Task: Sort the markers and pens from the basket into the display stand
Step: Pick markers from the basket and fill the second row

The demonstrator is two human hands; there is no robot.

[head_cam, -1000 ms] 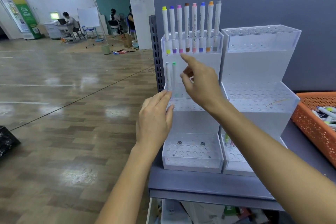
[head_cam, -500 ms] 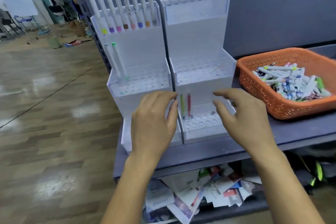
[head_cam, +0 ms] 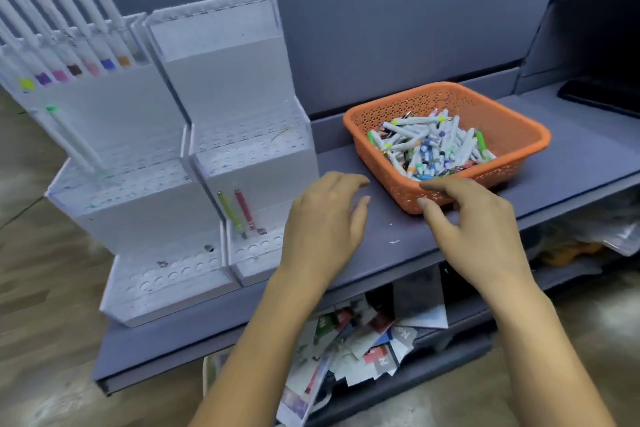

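Gray shelf [head_cam: 391,243] has pens [head_cam: 429,146] in the orange basket [head_cam: 519,123] mid-right & stand [head_cam: 221,80] at left, left hand [head_cam: 322,218] & right hand [head_cam: 474,229] are empty w/ loose fingers, so best pinch just one pen.

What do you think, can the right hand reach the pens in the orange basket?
Probably yes. The right hand is empty and right by the orange basket. The basket has no lid, and nothing sits between the hand and the pens.
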